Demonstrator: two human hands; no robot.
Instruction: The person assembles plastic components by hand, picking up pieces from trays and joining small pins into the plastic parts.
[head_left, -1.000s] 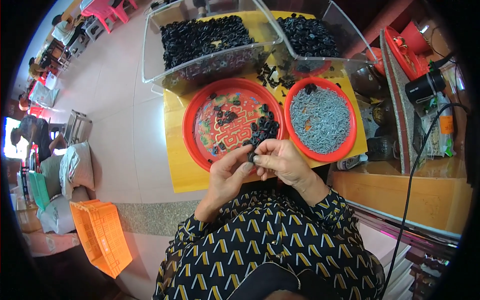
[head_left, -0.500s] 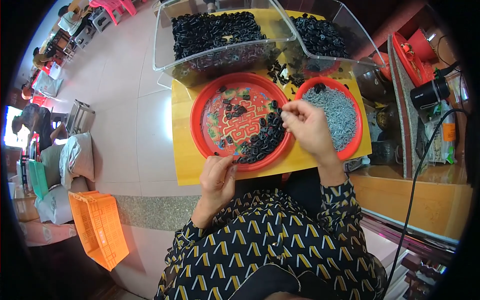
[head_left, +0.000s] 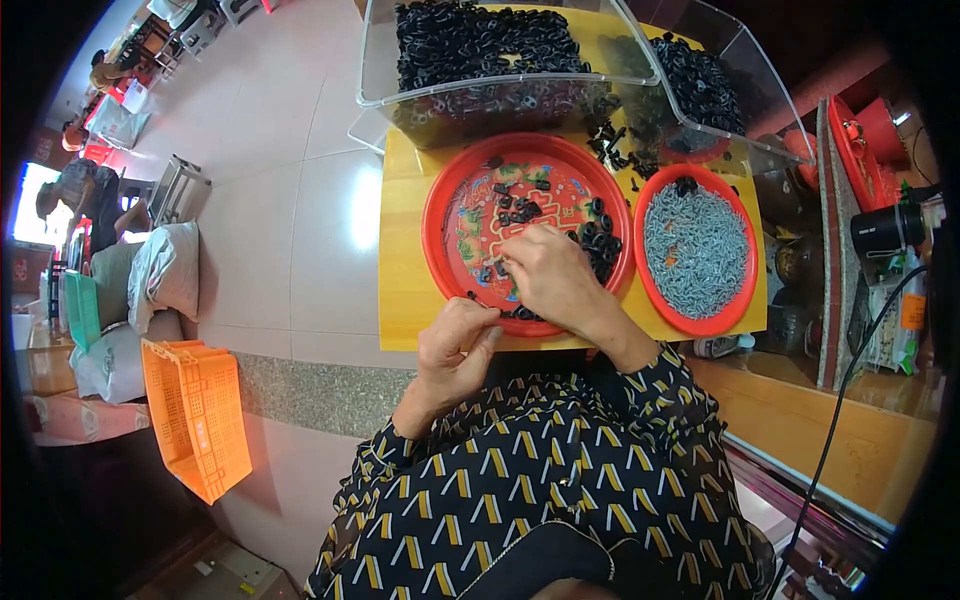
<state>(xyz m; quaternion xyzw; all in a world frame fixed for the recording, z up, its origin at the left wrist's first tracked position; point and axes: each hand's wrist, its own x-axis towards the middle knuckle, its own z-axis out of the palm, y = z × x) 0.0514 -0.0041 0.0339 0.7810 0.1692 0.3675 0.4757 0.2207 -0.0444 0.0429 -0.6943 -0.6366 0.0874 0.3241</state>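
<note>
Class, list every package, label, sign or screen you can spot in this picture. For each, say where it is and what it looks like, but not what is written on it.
Sacks: left, on the tiled floor; bulging, white-grey.
Orange tag: far right, by the black cable; small, rectangular.
Bright panel: far left edge; white glare, window or screen cannot be told.
Printed design in the red tray: under the right hand; red with green and blue.

Yellow table (head_left: 400,260) carries two red trays (head_left: 440,190) (head_left: 745,300), one with black parts, one with grey screws, plus two clear bins (head_left: 500,95) (head_left: 740,60) behind.
</note>
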